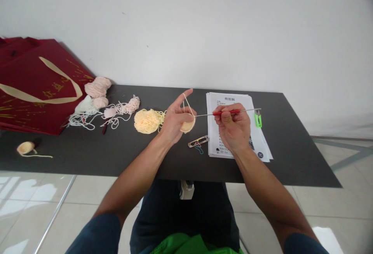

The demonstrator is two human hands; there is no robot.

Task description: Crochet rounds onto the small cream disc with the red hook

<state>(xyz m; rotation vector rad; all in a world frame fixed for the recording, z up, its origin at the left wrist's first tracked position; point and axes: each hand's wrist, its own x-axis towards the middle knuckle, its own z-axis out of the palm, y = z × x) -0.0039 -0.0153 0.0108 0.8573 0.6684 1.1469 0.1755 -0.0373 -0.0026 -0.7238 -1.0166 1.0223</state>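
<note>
Plain white wall point(186, 28) stands behind a dark grey surface point(297, 149), with pale tiled floor point(87, 192) visible below. The left hand point(177, 121) is closed on a small round cream crochet piece point(188, 125), thumb across its face; the index finger is raised, with a strand of yarn point(189, 104) running over it and down to the piece. The right hand point(234, 127) is closed around the red grip of a crochet hook point(226, 112), whose metal shaft extends to the edge of the crochet piece. Printed sheets point(214, 129) lie stacked beneath the right hand, a green-handled tool point(258, 119) at their right edge. Thread snips point(198, 141) and small stitch markers point(199, 149) sit just left of the sheets. A yellow yarn ball point(148, 121) lies beside the left hand; farther left are pink yarn point(97, 87) and white yarn point(86, 108), next to a maroon paper bag point(32, 79) with cream ribbon handles. A cup-shaped crochet piece point(26, 147) with a yarn tail rests near the surface's front edge, at far left.
</note>
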